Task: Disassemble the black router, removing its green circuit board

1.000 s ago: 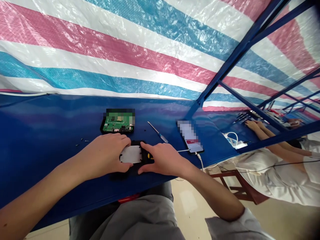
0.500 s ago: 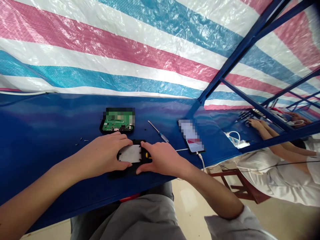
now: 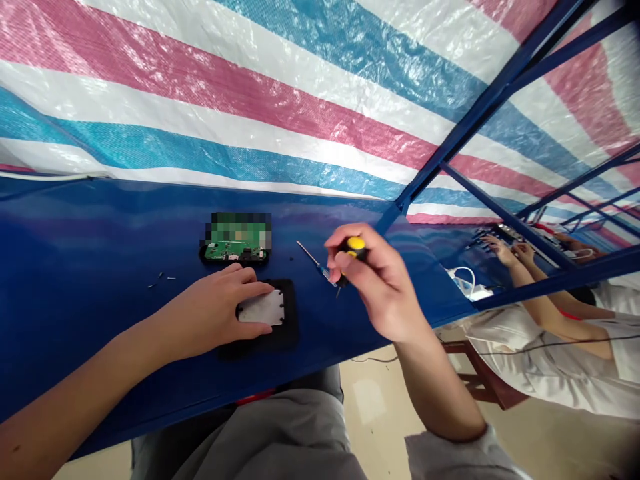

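Observation:
My left hand (image 3: 213,303) grips a black device casing (image 3: 291,313) lying on the blue table, its thumb and fingers on either side of a silver metal plate (image 3: 263,309) set in it. Raised to the right of the casing, my right hand (image 3: 387,290) is closed round a stubby yellow-and-black screwdriver (image 3: 356,245) with its shaft tilted downward. A slim blue-handled screwdriver (image 3: 311,255) lies on the table, partly behind my right fingers. Beyond my left hand sits an opened housing with a green circuit board (image 3: 235,247).
Several small screws (image 3: 161,279) lie left of my left hand, and a tiny dark piece (image 3: 291,259) is near the slim screwdriver. A blue metal frame (image 3: 445,150) rises at the right. Past it, a co-worker's hands (image 3: 505,252) are busy beside a white plug block (image 3: 473,287).
My right hand has left the casing and moved up and right, with the yellow-and-black screwdriver now showing in it. It hides the phone. My left hand stays on the casing.

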### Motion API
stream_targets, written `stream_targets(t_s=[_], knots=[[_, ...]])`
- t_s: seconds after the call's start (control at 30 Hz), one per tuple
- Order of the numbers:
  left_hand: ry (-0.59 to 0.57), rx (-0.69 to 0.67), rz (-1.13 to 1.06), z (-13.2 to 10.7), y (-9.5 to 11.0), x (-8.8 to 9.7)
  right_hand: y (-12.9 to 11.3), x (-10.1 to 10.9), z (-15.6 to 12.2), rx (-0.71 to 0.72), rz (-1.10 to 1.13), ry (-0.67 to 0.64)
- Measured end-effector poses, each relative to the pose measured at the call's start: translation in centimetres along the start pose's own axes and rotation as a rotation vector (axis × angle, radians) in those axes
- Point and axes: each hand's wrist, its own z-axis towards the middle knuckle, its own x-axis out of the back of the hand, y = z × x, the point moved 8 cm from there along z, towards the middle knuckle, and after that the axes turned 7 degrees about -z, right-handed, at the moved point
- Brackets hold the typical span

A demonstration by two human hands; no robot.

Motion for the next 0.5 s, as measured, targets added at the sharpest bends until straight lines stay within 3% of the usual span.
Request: stream_targets(t_s=[0.13,0.3,0.5], knots=[[0.007,-0.012,0.011,0.0,0.1,0.0,-1.4,-1.0,0.6,0.111,0.221,0.080],[0.046,-0.053,0.025,0.0,-0.3,-0.3,-0.4,-4.1,0.9,0.170,0.177,0.002],[0.062,-0.062,0.022,-0.1,-0.5,-0.4,0.7,-4.8,0.9,0.158,0.011,-0.006]])
